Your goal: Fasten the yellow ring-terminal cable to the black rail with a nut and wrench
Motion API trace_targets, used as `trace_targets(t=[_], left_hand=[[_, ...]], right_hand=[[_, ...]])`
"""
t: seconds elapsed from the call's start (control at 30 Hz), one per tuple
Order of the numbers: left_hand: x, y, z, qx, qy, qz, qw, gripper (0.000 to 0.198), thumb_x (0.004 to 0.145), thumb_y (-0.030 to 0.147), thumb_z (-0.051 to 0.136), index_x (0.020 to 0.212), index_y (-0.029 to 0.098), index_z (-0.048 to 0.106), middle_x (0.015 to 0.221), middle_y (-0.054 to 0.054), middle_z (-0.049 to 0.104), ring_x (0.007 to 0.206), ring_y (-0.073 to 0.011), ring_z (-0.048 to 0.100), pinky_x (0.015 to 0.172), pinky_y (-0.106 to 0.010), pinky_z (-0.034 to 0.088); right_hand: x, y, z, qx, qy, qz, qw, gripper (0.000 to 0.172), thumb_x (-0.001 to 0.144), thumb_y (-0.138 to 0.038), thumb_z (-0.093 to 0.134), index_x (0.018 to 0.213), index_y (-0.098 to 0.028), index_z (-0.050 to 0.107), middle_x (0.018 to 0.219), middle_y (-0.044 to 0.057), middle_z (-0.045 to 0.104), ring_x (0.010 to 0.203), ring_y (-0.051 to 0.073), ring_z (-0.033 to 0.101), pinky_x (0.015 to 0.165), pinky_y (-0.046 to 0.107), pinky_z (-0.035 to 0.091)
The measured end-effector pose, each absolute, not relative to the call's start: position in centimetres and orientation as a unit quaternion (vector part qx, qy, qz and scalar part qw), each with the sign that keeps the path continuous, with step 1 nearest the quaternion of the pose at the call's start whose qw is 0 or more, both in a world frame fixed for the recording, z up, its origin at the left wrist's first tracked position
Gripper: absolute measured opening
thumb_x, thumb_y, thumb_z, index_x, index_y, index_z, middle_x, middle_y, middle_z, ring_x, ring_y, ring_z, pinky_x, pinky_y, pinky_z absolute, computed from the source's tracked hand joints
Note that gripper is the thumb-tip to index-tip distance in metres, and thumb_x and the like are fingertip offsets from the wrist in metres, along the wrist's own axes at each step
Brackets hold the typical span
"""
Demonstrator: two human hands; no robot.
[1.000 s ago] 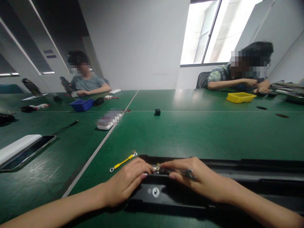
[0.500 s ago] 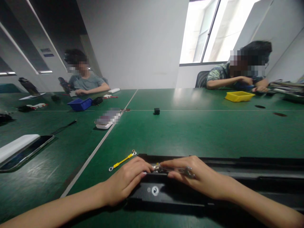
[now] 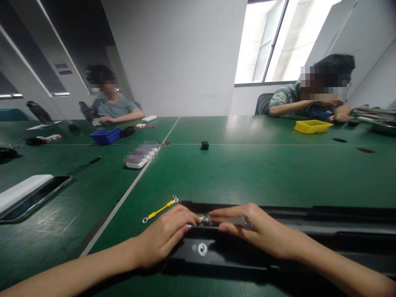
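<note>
A long black metal channel point(image 3: 235, 251) lies across the table in front of me. Inside its left end, a small shiny bolt fitting point(image 3: 204, 218) sits between my hands. My right hand point(image 3: 262, 227) is closed around a silver wrench point(image 3: 236, 222), whose open jaw points right while its other end reaches the fitting. My left hand point(image 3: 170, 229) has its fingers bent together over the channel's left end, fingertips against the fitting; what they pinch is hidden. Beside it on the table lies a short yellow cable point(image 3: 160, 209) with ring terminals.
A phone point(image 3: 40, 198) and a white case point(image 3: 26, 192) lie at the left. Farther back are a small black block point(image 3: 204, 145), a blue bin point(image 3: 107, 136) and a yellow bin point(image 3: 312, 126). Two people sit across the green table point(image 3: 272, 169).
The wrench has turned slightly in my right hand, and its open jaw shows more plainly. My left hand stays in place. The person at the right has raised a hand.
</note>
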State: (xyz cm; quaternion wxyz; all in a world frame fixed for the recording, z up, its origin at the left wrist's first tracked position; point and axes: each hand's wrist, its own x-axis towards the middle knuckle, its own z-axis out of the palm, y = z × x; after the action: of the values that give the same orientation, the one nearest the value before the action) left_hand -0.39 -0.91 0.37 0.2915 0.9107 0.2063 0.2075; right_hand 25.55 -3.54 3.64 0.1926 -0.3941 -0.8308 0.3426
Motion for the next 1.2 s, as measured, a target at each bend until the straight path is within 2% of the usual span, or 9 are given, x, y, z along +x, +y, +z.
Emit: trace_targets(t=[0.53, 1.2], left_hand=[[-0.47, -0.94, 0.27, 0.911, 0.207, 0.200, 0.297, 0.027, 0.100, 0.021, 0.028, 0.109, 0.016, 0.053, 0.113, -0.009, 0.059, 0.106, -0.0214, 0.050, 0.096, -0.035, 0.039], [-0.49, -0.90, 0.19, 0.909, 0.210, 0.200, 0.299, 0.024, 0.097, 0.014, 0.031, 0.108, 0.017, 0.052, 0.111, -0.008, 0.058, 0.106, -0.0202, 0.050, 0.096, -0.033, 0.039]], right_hand=[[25.50, -3.46, 3.40, -0.383, -0.856, 0.291, 0.189, 0.035, 0.092, -0.040, 0.053, 0.119, -0.020, 0.063, 0.111, 0.006, 0.069, 0.099, 0.021, 0.065, 0.083, 0.027, 0.049], [25.46, -3.71, 2.91, -0.358, -0.895, 0.203, 0.171, 0.033, 0.094, -0.042, 0.048, 0.115, -0.022, 0.064, 0.090, 0.005, 0.070, 0.076, 0.015, 0.065, 0.065, 0.023, 0.043]])
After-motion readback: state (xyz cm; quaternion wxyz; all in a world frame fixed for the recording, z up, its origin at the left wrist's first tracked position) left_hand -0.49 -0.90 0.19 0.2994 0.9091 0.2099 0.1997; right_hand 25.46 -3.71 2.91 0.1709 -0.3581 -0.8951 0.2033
